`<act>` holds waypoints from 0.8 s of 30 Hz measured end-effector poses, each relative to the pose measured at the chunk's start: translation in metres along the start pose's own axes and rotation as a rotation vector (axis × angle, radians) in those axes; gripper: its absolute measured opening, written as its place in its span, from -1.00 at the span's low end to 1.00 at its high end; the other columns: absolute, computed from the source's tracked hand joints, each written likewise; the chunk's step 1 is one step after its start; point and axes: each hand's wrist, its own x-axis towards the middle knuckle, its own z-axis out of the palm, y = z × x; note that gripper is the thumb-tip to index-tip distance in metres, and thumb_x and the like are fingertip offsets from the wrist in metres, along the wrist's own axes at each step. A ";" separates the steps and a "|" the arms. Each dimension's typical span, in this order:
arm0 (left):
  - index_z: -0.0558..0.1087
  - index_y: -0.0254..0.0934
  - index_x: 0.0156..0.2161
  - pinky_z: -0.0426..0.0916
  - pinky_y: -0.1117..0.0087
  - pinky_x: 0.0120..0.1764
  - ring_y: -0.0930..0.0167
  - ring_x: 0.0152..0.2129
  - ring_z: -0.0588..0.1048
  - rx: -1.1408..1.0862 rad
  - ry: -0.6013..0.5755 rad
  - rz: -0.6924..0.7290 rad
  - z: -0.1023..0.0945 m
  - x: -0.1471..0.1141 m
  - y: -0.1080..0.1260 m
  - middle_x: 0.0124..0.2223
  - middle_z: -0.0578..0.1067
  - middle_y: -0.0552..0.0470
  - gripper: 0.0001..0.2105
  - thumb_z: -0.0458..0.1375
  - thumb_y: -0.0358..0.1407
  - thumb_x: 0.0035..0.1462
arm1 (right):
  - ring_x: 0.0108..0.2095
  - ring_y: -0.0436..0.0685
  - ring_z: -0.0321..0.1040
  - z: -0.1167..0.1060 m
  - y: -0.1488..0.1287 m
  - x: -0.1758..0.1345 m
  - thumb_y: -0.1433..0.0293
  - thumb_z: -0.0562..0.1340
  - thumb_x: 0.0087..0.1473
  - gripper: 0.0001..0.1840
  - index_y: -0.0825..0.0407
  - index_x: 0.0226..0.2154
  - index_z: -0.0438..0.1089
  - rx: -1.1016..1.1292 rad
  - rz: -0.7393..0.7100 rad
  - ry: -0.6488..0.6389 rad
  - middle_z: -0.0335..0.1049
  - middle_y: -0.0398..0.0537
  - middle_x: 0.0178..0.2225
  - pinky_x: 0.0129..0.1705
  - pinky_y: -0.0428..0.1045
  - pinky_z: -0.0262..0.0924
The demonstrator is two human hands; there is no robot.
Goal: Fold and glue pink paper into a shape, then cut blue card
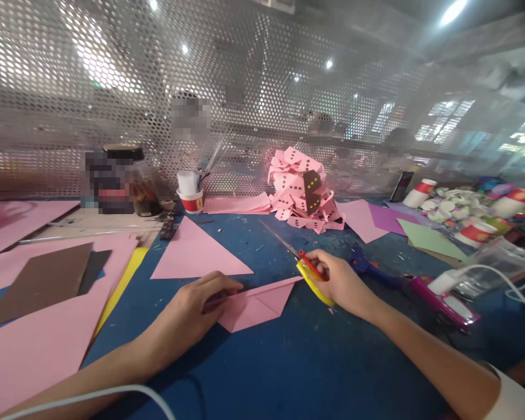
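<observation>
My left hand point(196, 306) is closed on the left end of a folded pink paper point(258, 306), which shows crease lines and a narrow folded strip along its top edge. My right hand point(332, 274) grips scissors point(311, 279) with red and yellow handles. Their blades point(280, 240) point up and to the left, away from the folded paper, beside its right tip. Just behind my left hand lies a pink paper triangle point(196, 254) flat on the blue table point(306, 373).
Pink folded pieces with dark dots point(295, 186) form a heap at the back. Large pink sheets point(30, 373) and a brown sheet point(44, 280) lie left. A blue glue gun point(374, 268), a magenta device point(444, 303) and a white cable point(485, 268) are at right.
</observation>
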 end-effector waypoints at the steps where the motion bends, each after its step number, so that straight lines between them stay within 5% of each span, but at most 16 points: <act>1: 0.52 -0.11 -0.03 0.45 0.46 -0.16 0.39 -0.20 0.56 -0.032 0.007 -0.049 -0.002 0.001 0.001 -0.09 0.56 0.06 -0.79 0.11 -0.26 0.30 | -0.49 0.01 0.23 0.000 0.000 0.000 0.35 0.29 0.05 -0.75 -0.01 -0.17 0.39 0.056 0.002 0.000 0.29 -0.24 -0.51 -0.43 -0.09 0.08; 6: 0.57 -0.16 -0.06 0.40 0.37 -0.20 0.33 -0.26 0.54 -0.074 0.107 -0.162 -0.019 0.008 0.002 -0.17 0.60 0.02 -0.75 0.15 -0.23 0.21 | -0.35 0.05 0.36 0.000 -0.003 -0.003 0.38 0.29 -0.02 -0.66 0.02 -0.13 0.36 0.324 0.060 -0.067 0.44 -0.11 -0.31 -0.34 -0.08 0.22; 12: 0.59 -0.29 -0.15 0.37 0.31 -0.22 0.24 -0.26 0.53 -0.296 0.225 -0.342 -0.043 0.017 0.003 -0.20 0.60 -0.07 -0.66 0.24 -0.10 0.05 | -0.46 -0.06 0.21 0.002 -0.013 -0.010 0.42 0.23 0.01 -0.62 0.01 -0.06 0.32 0.462 0.118 -0.204 0.43 -0.02 -0.11 -0.42 -0.09 0.14; 18: 0.56 -0.29 -0.25 0.26 0.49 -0.38 0.45 -0.42 0.40 -0.559 0.275 -0.422 -0.044 0.018 0.006 -0.34 0.50 0.07 -0.70 0.33 -0.07 0.05 | -0.50 -0.07 0.09 0.008 -0.018 -0.015 0.33 0.25 0.08 -0.81 0.02 -0.24 0.27 0.466 0.131 -0.348 0.18 -0.23 -0.41 -0.47 -0.12 0.04; 24: 0.51 -0.27 -0.33 0.23 0.55 -0.51 0.51 -0.54 0.37 -0.772 0.327 -0.458 -0.044 0.015 0.009 -0.43 0.46 0.12 -0.71 0.40 -0.10 0.01 | -0.54 -0.07 0.00 0.010 -0.024 -0.021 0.33 0.15 0.13 -0.85 0.02 -0.22 0.30 0.434 0.161 -0.457 0.08 -0.26 -0.47 -0.49 -0.12 -0.02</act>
